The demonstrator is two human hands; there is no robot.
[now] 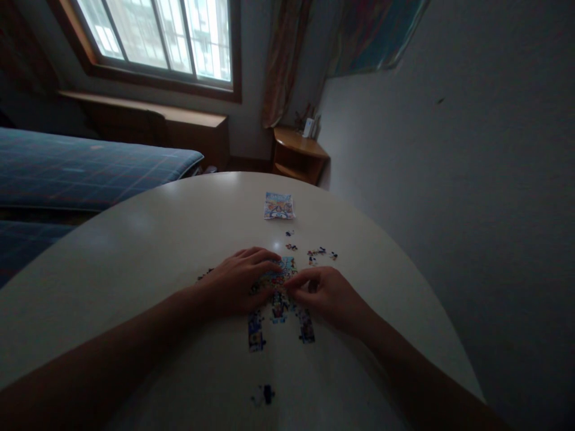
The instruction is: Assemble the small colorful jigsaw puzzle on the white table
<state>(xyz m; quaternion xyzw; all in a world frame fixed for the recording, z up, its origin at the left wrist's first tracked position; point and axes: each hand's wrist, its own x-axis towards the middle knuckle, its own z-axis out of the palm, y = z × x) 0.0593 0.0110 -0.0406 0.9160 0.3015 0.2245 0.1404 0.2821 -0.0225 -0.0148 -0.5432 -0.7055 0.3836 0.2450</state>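
Note:
A partly assembled jigsaw puzzle (278,308) lies on the white round table (188,209), its lower edge uneven with two strips reaching toward me. My left hand (242,278) rests over the puzzle's left side, fingers stretched out across its top and the thumb lower down. At the puzzle's middle right, the thumb and forefinger of my right hand (330,293) are pinched together at the surface. Whatever sits between those fingertips is too small and dark to make out. Both hands cover parts of the picture.
Loose puzzle pieces (321,254) are scattered right of the puzzle, with a few more beyond it. Other pieces (264,395) lie near me. A printed packet (279,206) is at the far side. Past the table stand a mattress (90,170) and a corner shelf (299,143).

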